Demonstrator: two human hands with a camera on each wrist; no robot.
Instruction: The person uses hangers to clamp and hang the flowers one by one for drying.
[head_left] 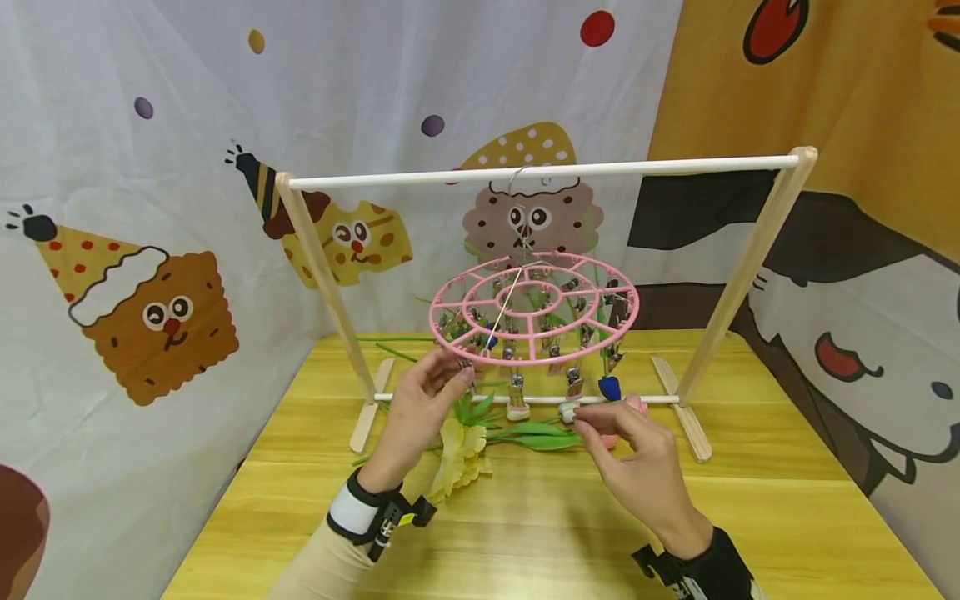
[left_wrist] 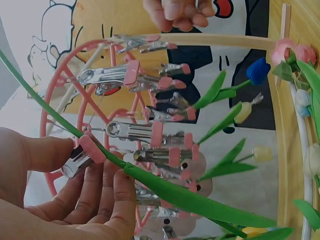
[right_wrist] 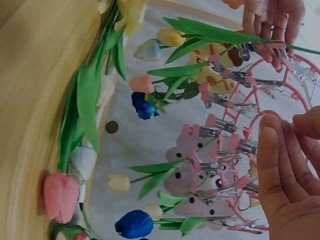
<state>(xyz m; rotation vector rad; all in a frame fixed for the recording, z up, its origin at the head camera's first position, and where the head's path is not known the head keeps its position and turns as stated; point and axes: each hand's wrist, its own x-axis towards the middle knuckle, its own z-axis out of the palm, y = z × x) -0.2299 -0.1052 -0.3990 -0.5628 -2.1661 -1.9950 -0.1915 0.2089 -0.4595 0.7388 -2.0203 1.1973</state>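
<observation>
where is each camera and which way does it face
Head: on the head, forward and down at the pink rack; left hand and right hand show.
Left wrist: worn there, facing the clip its hand pinches; right hand at top.
Right wrist: worn there, facing hanging tulips past its hand; left hand at top.
Both wrist views share the rack.

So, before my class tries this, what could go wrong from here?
The left hand pinches a clip at the stem of the yellow tulip; if it opens, the flower could drop. The pink rack hangs from the white bar, so a tug might swing it. Neighbouring clips crowd close; leaves may snag.
</observation>
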